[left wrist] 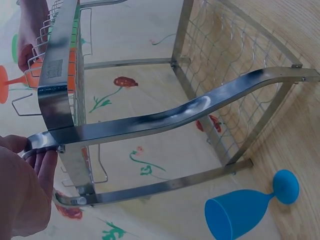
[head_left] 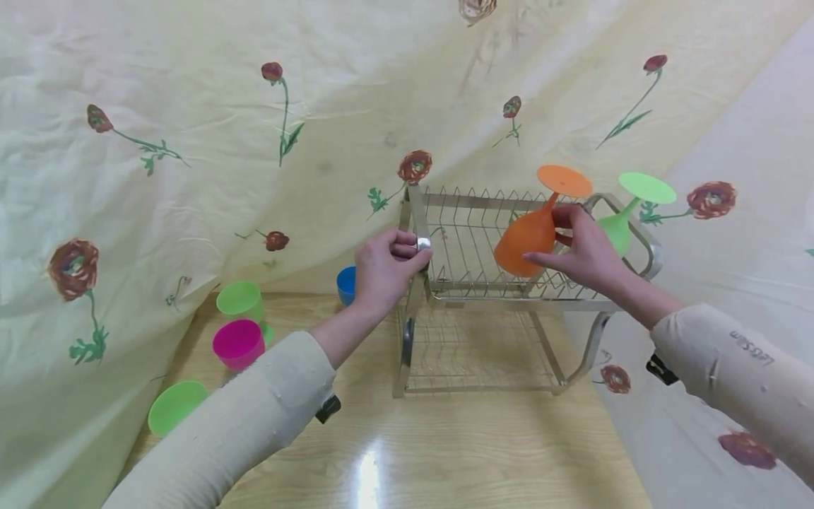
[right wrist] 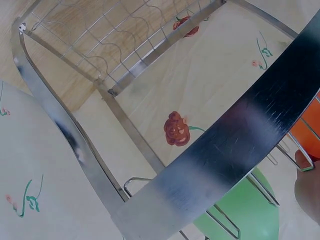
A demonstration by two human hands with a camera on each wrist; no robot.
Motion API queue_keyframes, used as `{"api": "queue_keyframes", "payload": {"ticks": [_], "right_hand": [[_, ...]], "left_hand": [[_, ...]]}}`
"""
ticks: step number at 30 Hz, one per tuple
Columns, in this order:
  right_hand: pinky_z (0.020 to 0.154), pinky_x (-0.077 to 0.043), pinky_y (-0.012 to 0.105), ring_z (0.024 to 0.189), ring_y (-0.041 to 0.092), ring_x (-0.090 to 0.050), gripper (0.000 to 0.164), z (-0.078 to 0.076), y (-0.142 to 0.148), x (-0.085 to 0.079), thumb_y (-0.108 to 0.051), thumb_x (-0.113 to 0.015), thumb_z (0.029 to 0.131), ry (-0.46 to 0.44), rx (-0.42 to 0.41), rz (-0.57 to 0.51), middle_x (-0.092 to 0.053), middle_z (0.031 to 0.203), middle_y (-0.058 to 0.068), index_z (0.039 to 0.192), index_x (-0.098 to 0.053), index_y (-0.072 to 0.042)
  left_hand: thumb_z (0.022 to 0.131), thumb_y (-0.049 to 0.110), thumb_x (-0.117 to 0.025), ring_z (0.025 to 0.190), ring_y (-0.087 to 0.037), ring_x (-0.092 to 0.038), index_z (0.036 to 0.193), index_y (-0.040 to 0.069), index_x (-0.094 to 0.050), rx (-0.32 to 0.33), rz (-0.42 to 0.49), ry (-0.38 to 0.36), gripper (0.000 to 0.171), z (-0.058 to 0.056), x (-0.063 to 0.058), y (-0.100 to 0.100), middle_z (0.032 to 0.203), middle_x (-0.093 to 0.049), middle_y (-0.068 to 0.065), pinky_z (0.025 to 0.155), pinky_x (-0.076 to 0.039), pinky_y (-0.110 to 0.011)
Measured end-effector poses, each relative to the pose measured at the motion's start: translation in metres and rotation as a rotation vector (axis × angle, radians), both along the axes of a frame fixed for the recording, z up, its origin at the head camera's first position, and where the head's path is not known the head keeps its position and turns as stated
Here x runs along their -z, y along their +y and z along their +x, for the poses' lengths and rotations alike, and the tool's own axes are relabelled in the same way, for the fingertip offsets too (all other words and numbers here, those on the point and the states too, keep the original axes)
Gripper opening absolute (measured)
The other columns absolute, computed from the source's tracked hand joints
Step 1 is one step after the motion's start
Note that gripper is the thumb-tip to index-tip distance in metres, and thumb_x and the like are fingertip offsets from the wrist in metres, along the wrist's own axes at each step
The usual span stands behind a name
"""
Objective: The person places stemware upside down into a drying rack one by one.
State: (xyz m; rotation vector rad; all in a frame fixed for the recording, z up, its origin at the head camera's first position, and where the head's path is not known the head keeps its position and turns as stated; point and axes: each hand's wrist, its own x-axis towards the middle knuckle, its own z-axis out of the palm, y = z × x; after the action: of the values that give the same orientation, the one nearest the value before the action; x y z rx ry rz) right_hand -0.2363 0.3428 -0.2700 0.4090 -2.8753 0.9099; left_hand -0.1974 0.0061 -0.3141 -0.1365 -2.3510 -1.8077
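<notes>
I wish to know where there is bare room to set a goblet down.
Bare wood lies before the rack, between the left sleeve and the right-side cloth. The lower shelf also looks bare. Crowded: the wood's left edge, around the pink cup, and the rack's upper right, where the right hand holds the orange goblet near a green goblet.
</notes>
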Motion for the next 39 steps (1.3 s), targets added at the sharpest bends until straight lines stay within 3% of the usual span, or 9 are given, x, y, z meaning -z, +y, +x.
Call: {"api": "queue_keyframes", "payload": {"ticks": [7, 14, 18, 22, 25, 28, 31, 36, 39], "right_hand": [[0.112, -0.046, 0.029, 0.14, 0.043, -0.05, 0.099, 0.004, 0.011, 0.0, -0.023, -0.094, 0.086, -0.043, 0.006, -0.016, -0.048, 0.154, 0.025, 0.159, -0.033, 0.003], [0.101, -0.039, 0.0, 0.145, 0.049, -0.047, 0.105, 0.033, 0.025, -0.007, -0.028, -0.092, 0.087, -0.016, 0.089, -0.006, -0.043, 0.162, 0.026, 0.166, -0.028, -0.003], [0.103, -0.04, 0.002, 0.147, 0.042, -0.048, 0.101, 0.058, 0.027, -0.007, -0.017, -0.092, 0.087, 0.048, 0.101, -0.061, -0.045, 0.161, 0.025, 0.166, -0.03, -0.005], [0.104, -0.041, 0.003, 0.144, 0.009, -0.052, 0.101, 0.086, 0.018, 0.0, -0.004, -0.095, 0.079, 0.152, 0.063, -0.1, -0.05, 0.158, 0.022, 0.163, -0.038, -0.007], [0.107, -0.042, 0.007, 0.138, -0.003, -0.052, 0.106, 0.103, 0.003, 0.008, 0.009, -0.096, 0.069, 0.237, -0.027, -0.133, -0.054, 0.157, 0.013, 0.16, -0.044, -0.007], [0.11, -0.043, 0.011, 0.139, 0.0, -0.053, 0.112, 0.116, -0.014, 0.017, 0.013, -0.097, 0.06, 0.295, -0.135, -0.142, -0.055, 0.156, 0.002, 0.158, -0.047, -0.005], [0.113, -0.043, 0.016, 0.141, 0.003, -0.053, 0.109, 0.124, -0.03, 0.028, 0.003, -0.098, 0.061, 0.318, -0.232, -0.161, -0.055, 0.157, 0.0, 0.157, -0.047, -0.002], [0.115, -0.045, 0.02, 0.142, 0.009, -0.055, 0.097, 0.132, -0.053, 0.049, -0.043, -0.092, 0.08, 0.355, -0.35, -0.211, -0.059, 0.152, 0.016, 0.153, -0.05, 0.005], [0.115, -0.044, 0.019, 0.141, 0.007, -0.054, 0.095, 0.138, -0.063, 0.062, -0.042, -0.093, 0.08, 0.333, -0.359, -0.185, -0.06, 0.15, 0.019, 0.153, -0.051, 0.004]], "left_hand": [[0.094, 0.021, -0.086, 0.092, -0.017, -0.076, 0.113, 0.008, -0.075, 0.001, 0.006, -0.004, 0.026, 0.0, 0.002, 0.002, 0.103, -0.079, -0.005, 0.078, -0.065, -0.028], [0.094, 0.021, -0.086, 0.091, -0.017, -0.076, 0.113, 0.007, -0.075, 0.007, 0.009, -0.007, 0.026, 0.0, 0.002, 0.004, 0.101, -0.079, -0.005, 0.078, -0.065, -0.028], [0.094, 0.022, -0.086, 0.091, -0.016, -0.076, 0.113, 0.008, -0.075, 0.011, 0.004, -0.008, 0.026, 0.0, 0.002, 0.003, 0.101, -0.079, -0.004, 0.077, -0.065, -0.027], [0.094, 0.025, -0.086, 0.092, -0.016, -0.075, 0.114, 0.01, -0.074, 0.043, 0.018, -0.033, 0.028, -0.001, 0.001, -0.003, 0.101, -0.078, -0.003, 0.076, -0.065, -0.028], [0.093, 0.027, -0.087, 0.093, -0.015, -0.075, 0.116, 0.01, -0.074, 0.063, 0.016, -0.05, 0.032, -0.002, -0.002, -0.013, 0.102, -0.079, -0.002, 0.077, -0.065, -0.029], [0.091, 0.029, -0.088, 0.094, -0.016, -0.076, 0.118, 0.01, -0.074, 0.063, -0.009, -0.052, 0.036, -0.005, -0.005, -0.028, 0.103, -0.08, -0.002, 0.081, -0.065, -0.032], [0.091, 0.03, -0.089, 0.097, -0.018, -0.076, 0.12, 0.009, -0.074, 0.057, -0.06, -0.052, 0.039, -0.009, -0.007, -0.048, 0.105, -0.081, -0.003, 0.087, -0.064, -0.035], [0.093, 0.036, -0.087, 0.103, -0.021, -0.075, 0.125, 0.01, -0.072, 0.034, -0.169, -0.087, 0.044, -0.014, -0.002, -0.083, 0.111, -0.079, -0.004, 0.094, -0.062, -0.04], [0.094, 0.037, -0.086, 0.107, -0.024, -0.074, 0.127, 0.008, -0.07, 0.025, -0.206, -0.102, 0.047, -0.016, 0.008, -0.101, 0.115, -0.077, -0.007, 0.095, -0.062, -0.042]]}}
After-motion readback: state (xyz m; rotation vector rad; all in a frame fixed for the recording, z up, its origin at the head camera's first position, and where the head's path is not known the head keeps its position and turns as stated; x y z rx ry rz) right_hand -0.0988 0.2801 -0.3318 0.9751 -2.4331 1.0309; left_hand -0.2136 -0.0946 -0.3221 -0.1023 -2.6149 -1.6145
